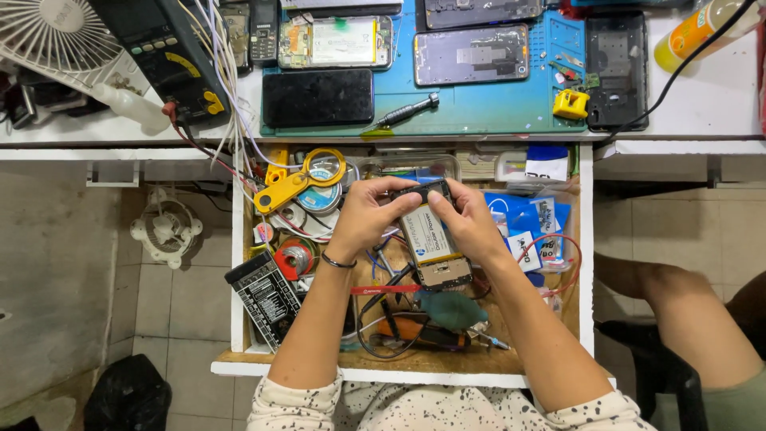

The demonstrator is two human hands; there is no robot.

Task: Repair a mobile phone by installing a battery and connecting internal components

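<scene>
Opened phone (pixel 431 243) in closed grip of left hand (pixel 369 214) and right hand (pixel 471 219), above drawer (pixel 237 263).

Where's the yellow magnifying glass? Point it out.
In the head view, the yellow magnifying glass lies at the back left of the open drawer, just left of the left hand, above the solder reels.

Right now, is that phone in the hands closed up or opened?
Opened: the phone shows its battery and bare circuit board, back cover off, held by both hands.

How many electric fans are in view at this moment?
2: a white desk fan at the bench's top-left corner, and a small white fan on the floor left of the open drawer. Others may be out of frame.
</scene>
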